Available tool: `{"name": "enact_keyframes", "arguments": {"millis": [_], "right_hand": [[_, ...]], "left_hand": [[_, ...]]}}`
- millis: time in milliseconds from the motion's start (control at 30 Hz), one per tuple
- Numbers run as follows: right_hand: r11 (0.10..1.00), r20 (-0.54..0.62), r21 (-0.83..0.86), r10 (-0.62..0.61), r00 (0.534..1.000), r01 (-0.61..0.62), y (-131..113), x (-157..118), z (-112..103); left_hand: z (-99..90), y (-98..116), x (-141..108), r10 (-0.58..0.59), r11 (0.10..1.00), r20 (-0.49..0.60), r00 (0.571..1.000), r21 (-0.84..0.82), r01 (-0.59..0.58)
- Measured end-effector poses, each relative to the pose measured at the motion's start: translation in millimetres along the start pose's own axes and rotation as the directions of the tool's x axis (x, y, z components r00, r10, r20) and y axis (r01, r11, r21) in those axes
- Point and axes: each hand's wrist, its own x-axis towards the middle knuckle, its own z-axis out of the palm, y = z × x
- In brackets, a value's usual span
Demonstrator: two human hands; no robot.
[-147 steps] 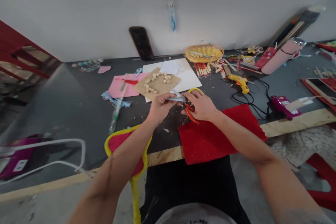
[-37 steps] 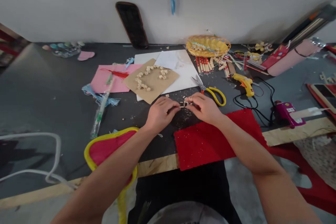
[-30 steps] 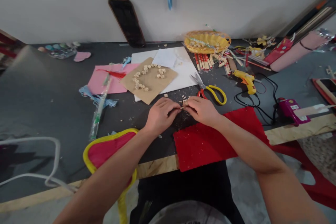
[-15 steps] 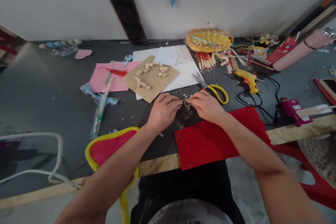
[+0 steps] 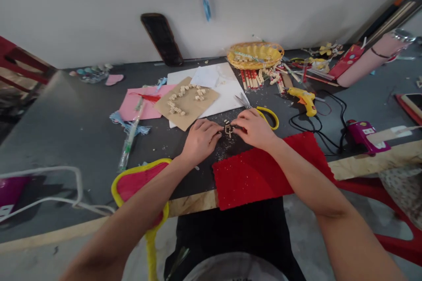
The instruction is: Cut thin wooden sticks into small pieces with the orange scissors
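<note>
Several short pale stick pieces [image 5: 228, 130], seemingly wood, lie in a small loose group on the dark tabletop between my hands. From the left, my left hand [image 5: 201, 139] reaches to them, its fingers curled and the tips close together; whatever they pinch is too small to make out. On the other side, my right hand [image 5: 254, 130] rests by the pieces, thumb and forefinger a little apart with nothing visible between them. Scissors [image 5: 270, 116] with yellow handles lie just behind my right hand. Pale crumbs are scattered around the pieces.
Pale clusters [image 5: 180, 93] form a curve on brown paper [image 5: 194, 112]. Behind stand a yellow basket [image 5: 257, 63] and red-ended sticks [image 5: 250, 79]. A yellow glue gun [image 5: 305, 100] with its cord lies right. Red cloth [image 5: 253, 175] and a yellow-edged pink piece [image 5: 140, 178] lie near the front edge.
My right hand has drawn back slightly from the stick pieces, leaving more of them visible, and its thumb and forefinger have parted. The view has shifted a little.
</note>
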Motion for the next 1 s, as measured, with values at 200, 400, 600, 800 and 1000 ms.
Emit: {"name": "enact_keyframes", "arguments": {"millis": [200, 400, 600, 800, 1000], "right_hand": [[0.996, 0.122, -0.084, -0.010, 0.992, 0.020, -12.4, 0.9, 5.1], [0.997, 0.136, -0.078, 0.019, 0.991, -0.008, -11.0, 2.0, 6.2], [0.997, 0.145, -0.082, 0.001, 0.989, 0.011, -11.0, 2.2, 7.2], [0.994, 0.126, -0.093, -0.037, 0.991, 0.049, -7.6, 2.8, 7.3], [0.998, 0.002, 0.053, 0.035, 0.999, -0.035, -3.2, 3.4, 3.1]], "left_hand": [[3.8, 5.4, 12.5, -0.022, 0.997, 0.048, 0.999, 0.073, 0.019], [6.3, 6.3, 16.2, -0.025, 0.998, 0.032, 0.999, 0.065, 0.023], [5.5, 4.1, 18.4, -0.026, 0.998, 0.079, 0.997, 0.055, 0.022], [7.3, -0.5, 20.1, -0.032, 0.999, 0.106, 0.994, -0.003, 0.033], [5.6, 2.0, 19.1, -0.022, 1.000, 0.049, 0.999, -0.013, 0.022]]}}
